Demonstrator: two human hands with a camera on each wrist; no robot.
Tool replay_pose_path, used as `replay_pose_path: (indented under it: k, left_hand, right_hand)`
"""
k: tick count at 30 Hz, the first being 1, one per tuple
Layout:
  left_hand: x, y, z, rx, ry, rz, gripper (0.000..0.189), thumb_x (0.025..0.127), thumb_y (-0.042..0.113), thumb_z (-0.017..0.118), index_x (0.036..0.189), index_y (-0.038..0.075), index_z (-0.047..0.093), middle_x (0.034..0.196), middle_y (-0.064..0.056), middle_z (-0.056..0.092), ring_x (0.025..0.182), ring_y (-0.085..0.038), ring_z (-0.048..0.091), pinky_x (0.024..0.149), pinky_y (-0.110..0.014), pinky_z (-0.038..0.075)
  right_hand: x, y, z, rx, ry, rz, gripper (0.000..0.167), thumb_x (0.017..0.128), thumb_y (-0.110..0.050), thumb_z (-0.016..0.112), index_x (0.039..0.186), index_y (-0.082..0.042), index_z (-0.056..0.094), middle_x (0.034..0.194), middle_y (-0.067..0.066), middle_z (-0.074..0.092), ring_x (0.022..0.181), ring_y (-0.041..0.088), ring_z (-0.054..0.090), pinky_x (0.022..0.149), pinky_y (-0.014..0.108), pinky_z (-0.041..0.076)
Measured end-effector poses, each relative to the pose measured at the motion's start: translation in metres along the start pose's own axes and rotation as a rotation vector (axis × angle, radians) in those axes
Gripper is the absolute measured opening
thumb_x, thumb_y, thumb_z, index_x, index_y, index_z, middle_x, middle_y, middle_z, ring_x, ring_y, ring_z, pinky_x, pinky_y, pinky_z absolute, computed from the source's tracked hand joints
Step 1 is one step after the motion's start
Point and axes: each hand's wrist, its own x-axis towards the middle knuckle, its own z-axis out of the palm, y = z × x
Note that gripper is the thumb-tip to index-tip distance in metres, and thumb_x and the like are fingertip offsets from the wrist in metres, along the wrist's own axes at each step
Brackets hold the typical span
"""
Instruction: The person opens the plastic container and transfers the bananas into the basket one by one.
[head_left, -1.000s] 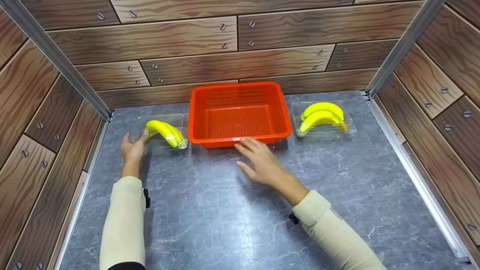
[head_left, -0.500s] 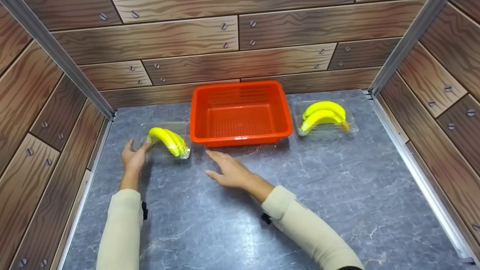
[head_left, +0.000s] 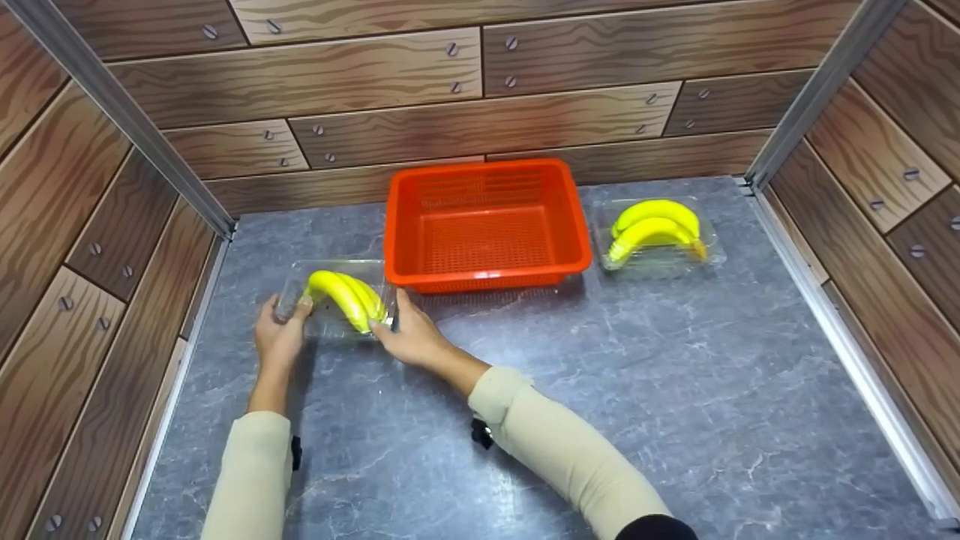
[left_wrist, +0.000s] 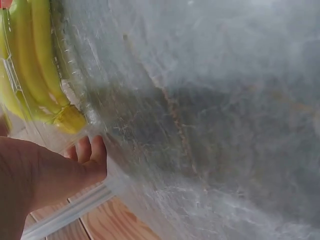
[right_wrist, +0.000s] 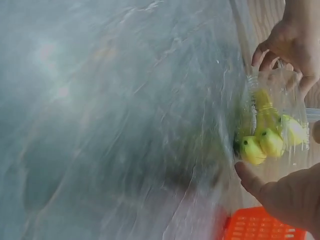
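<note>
A bunch of yellow bananas (head_left: 341, 296) lies inside a clear plastic box (head_left: 334, 265), left of the red basket (head_left: 487, 277) in the head view. My left hand (head_left: 279, 337) grips the box's left end between thumb and fingers; in the left wrist view the fingers curl at the edge beside the bananas' stem (left_wrist: 69, 119). At the opposite end my right hand (head_left: 414, 336) holds the box, thumb at the near corner and fingers along the right side, close to the basket. The right wrist view shows the banana tips (right_wrist: 270, 142) near my right thumb (right_wrist: 255, 184).
Right of the basket, a second clear plastic box (head_left: 712, 259) holds more bananas (head_left: 656, 225) on the grey marbled surface (head_left: 675, 405). Wood-patterned walls (head_left: 390, 67) enclose the back and sides, with metal rails (head_left: 855, 360) along the edges.
My right hand has moved left from the basket's front edge to the box's right end. My left hand has drawn the box with bananas slightly nearer. The basket and second box stay put.
</note>
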Motion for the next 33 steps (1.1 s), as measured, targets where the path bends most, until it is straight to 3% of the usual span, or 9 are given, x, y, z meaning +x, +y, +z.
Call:
replay_pose_path:
  k: [7, 14, 20, 25, 33]
  left_hand:
    - [-0.007, -0.002, 0.001, -0.025, 0.021, 0.011, 0.083, 0.103, 0.042, 0.068, 0.167, 0.006, 0.031, 0.173, -0.026, 0.032, 0.162, -0.046, 0.031, 0.134, -0.057, 0.027]
    - [-0.014, -0.005, 0.003, -0.072, 0.026, 0.062, 0.077, 0.102, 0.039, 0.071, 0.162, 0.002, 0.041, 0.165, -0.027, 0.045, 0.156, -0.044, 0.041, 0.132, -0.055, 0.032]
    - [-0.019, -0.009, 0.002, -0.064, 0.043, 0.067, 0.074, 0.101, 0.039, 0.072, 0.159, 0.002, 0.045, 0.160, -0.028, 0.051, 0.152, -0.045, 0.046, 0.130, -0.056, 0.034]
    - [-0.025, -0.014, 0.001, -0.058, 0.036, 0.036, 0.079, 0.101, 0.040, 0.072, 0.164, 0.005, 0.039, 0.169, -0.024, 0.041, 0.159, -0.044, 0.038, 0.134, -0.054, 0.028]
    - [-0.038, -0.017, -0.001, -0.005, 0.028, 0.061, 0.078, 0.101, 0.039, 0.071, 0.164, 0.004, 0.039, 0.170, -0.025, 0.039, 0.160, -0.045, 0.035, 0.135, -0.055, 0.025]
  right_hand:
    - [0.012, -0.001, 0.008, 0.065, 0.071, 0.015, 0.093, 0.101, -0.054, 0.063, 0.171, -0.010, 0.022, 0.171, 0.017, 0.041, 0.157, 0.036, 0.044, 0.130, 0.047, 0.037]
    - [0.016, 0.005, 0.011, 0.127, 0.107, 0.030, 0.089, 0.096, -0.047, 0.069, 0.170, -0.019, 0.029, 0.165, 0.015, 0.051, 0.150, 0.036, 0.054, 0.125, 0.050, 0.044]
    - [0.015, 0.010, 0.010, 0.122, 0.072, -0.001, 0.091, 0.097, -0.048, 0.068, 0.171, -0.016, 0.026, 0.170, 0.015, 0.044, 0.154, 0.038, 0.049, 0.128, 0.051, 0.041]
    - [0.008, 0.015, 0.008, 0.152, 0.039, -0.010, 0.095, 0.098, -0.049, 0.069, 0.171, -0.012, 0.022, 0.177, 0.010, 0.030, 0.162, 0.033, 0.036, 0.133, 0.049, 0.032]
    - [-0.005, 0.019, 0.006, 0.134, 0.018, -0.030, 0.099, 0.098, -0.049, 0.070, 0.173, -0.020, 0.012, 0.176, 0.011, 0.030, 0.160, 0.037, 0.039, 0.133, 0.052, 0.032]
